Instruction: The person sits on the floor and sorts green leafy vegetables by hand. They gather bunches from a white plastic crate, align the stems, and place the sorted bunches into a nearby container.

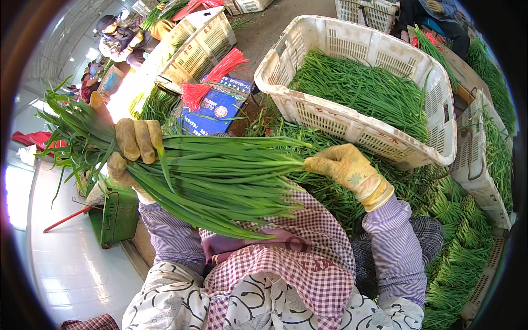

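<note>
A thick bunch of green garlic chives (pixel 214 177) lies crosswise above my lap. My left hand (pixel 134 142), in a soiled yellowish glove, is wrapped around the bunch near its left end, where loose leaves (pixel 76 123) splay out past the fist. At the opposite end, my right hand (pixel 346 169), gloved in yellow, pinches a few leaf ends between thumb and fingers. Beneath the bunch is a checked apron (pixel 321 231). The palm side of the left hand is hidden by leaves.
Ahead stands a white plastic crate (pixel 350 107) part-filled with chives. Loose chives (pixel 330 194) cover the ground before it. Tied bundles (pixel 458 255) are stacked at right. Red ties (pixel 214 78) rest on a blue printed box (pixel 214 109). Another person (pixel 119 41) sits at upper left.
</note>
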A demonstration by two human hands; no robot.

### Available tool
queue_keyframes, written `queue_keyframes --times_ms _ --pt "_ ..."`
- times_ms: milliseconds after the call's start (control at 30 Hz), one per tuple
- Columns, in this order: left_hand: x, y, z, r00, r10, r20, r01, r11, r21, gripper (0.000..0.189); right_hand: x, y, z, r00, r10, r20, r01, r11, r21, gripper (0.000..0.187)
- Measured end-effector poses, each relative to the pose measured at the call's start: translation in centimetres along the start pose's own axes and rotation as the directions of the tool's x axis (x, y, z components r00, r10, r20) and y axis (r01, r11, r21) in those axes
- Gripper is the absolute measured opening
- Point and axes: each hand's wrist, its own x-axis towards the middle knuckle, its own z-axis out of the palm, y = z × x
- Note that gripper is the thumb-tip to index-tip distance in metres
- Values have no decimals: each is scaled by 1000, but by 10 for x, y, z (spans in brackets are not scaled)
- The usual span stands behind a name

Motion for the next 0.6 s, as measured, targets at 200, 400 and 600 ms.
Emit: queue_keyframes --times_ms 200,400,600 --pt "16 -16 14 985 14 172 -5 999 -52 83 -4 2 1 998 -54 -34 59 982 180 37" --pt "18 -30 32 981 -20 191 35 997 -74 85 -5 20 13 996 6 -86 4 993 120 31" --pt "23 -39 41 965 -7 261 29 996 -79 85 3 47 24 950 -44 -309 36 999 -33 23"
